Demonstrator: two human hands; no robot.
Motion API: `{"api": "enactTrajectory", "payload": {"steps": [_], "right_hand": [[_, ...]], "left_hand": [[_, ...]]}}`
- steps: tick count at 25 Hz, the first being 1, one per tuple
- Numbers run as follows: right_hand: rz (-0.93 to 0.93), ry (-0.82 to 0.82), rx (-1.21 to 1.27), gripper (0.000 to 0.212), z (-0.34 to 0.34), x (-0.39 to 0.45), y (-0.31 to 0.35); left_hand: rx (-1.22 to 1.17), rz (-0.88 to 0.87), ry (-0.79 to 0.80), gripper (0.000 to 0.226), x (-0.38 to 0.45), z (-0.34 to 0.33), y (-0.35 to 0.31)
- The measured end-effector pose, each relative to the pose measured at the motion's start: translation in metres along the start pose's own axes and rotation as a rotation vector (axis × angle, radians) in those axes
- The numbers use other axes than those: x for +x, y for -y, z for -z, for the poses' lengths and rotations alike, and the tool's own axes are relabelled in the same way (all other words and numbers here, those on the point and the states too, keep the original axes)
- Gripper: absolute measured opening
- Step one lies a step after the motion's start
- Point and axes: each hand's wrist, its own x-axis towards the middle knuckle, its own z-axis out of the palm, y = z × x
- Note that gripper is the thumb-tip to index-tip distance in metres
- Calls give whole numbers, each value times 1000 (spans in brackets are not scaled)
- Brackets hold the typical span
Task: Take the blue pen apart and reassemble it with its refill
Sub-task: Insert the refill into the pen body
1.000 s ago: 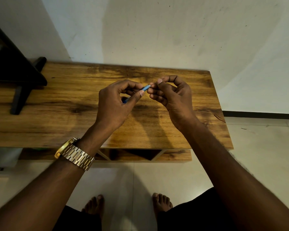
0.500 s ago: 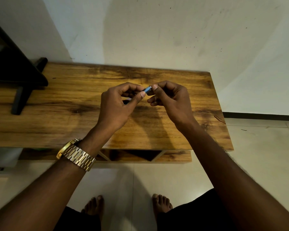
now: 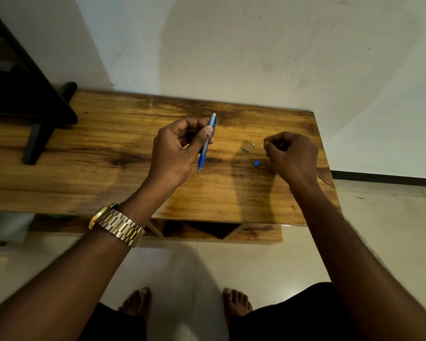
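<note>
Thumb [image 3: 208,131] and fingertips of the left hand [image 3: 175,153] clamped the blue pen [image 3: 206,143] above the wooden table [image 3: 108,173].

The pen hung steeply, tip toward the near edge, apparently kept off the surface so its open far end stayed reachable. To the right, three small parts [image 3: 250,153], one of them blue, lay on the wood, likely set down there to stay together. The right hand [image 3: 292,156] hovered just right of them, fingers curled together; whether they held anything could not be told.
</note>
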Motion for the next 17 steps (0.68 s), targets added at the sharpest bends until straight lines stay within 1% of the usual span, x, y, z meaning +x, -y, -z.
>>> {"api": "enactTrajectory", "payload": {"steps": [3, 8, 11, 15, 17], "right_hand": [[35, 2, -136, 15, -4, 5, -5], [104, 43, -205, 20, -24, 13, -4], [111, 14, -216, 17, -35, 20, -4], [170, -2, -304, 10, -43, 21, 0], [223, -10, -258, 9, -43, 19, 10]], "left_hand": [[28, 21, -29, 11, 1, 3, 2], [63, 58, -29, 13, -4, 5, 4], [78, 68, -13, 14, -6, 6, 4], [95, 71, -16, 16, -5, 10, 5], [108, 62, -22, 14, -5, 11, 4]]}}
